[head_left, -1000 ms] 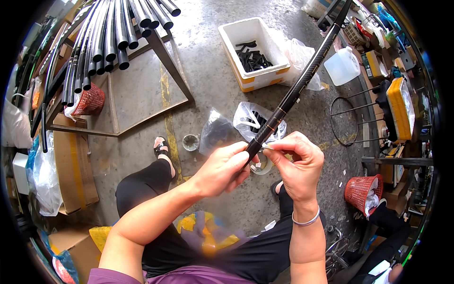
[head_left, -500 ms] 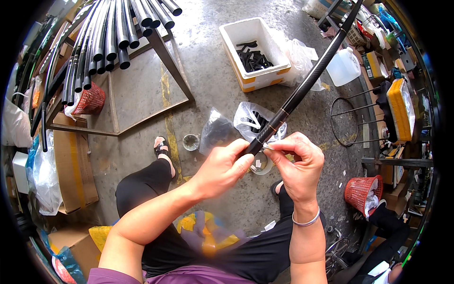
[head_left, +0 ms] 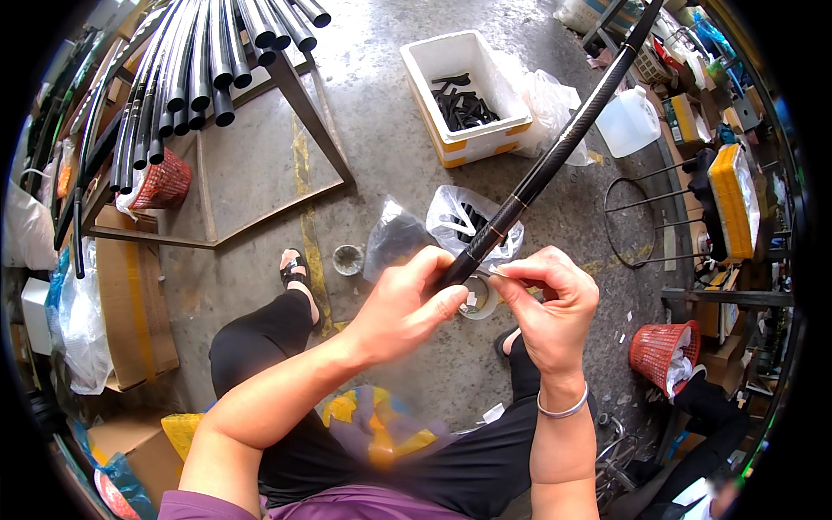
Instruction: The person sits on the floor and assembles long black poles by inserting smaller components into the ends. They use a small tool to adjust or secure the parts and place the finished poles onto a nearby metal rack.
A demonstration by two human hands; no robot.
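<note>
The left hand (head_left: 403, 308) is gripping the lower end of the long black carbon rod (head_left: 555, 156) slanting up to the right, while the right hand (head_left: 550, 308) is pinching a small white strip (head_left: 501, 269) against it, above the tape roll (head_left: 477, 299).

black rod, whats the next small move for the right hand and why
Probably press the small pale strip down onto the black rod. The right hand pinches it right beside the rod's lower end, which the left hand grips, while the rest of the rod slants up and away. Whether the strip already touches the rod is unclear.
</note>
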